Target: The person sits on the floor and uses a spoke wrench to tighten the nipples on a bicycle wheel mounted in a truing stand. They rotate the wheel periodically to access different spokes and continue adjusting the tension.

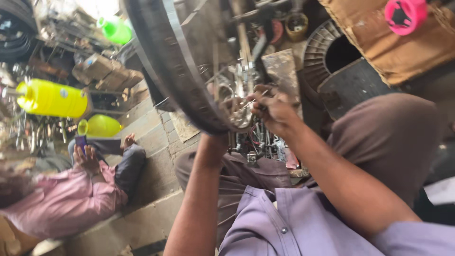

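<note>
Bicycle wheel with black rubber tyre and thin metal spokes (175, 61) stands tilted before the person, above the lap. Left hand (215, 137) reaches behind its rim; whether it grips there, I cannot tell. Right hand (275, 111) is pinched around a slim metal tool (253, 100) near the hub. Wheel looks light but stiff; its spokes seem bendable, so the rim is probably the safest hold.

Yellow jug (51, 98), green container (116, 30), pink spool (405, 15), perhaps a phone (81, 142) in a seated person's hand.
</note>
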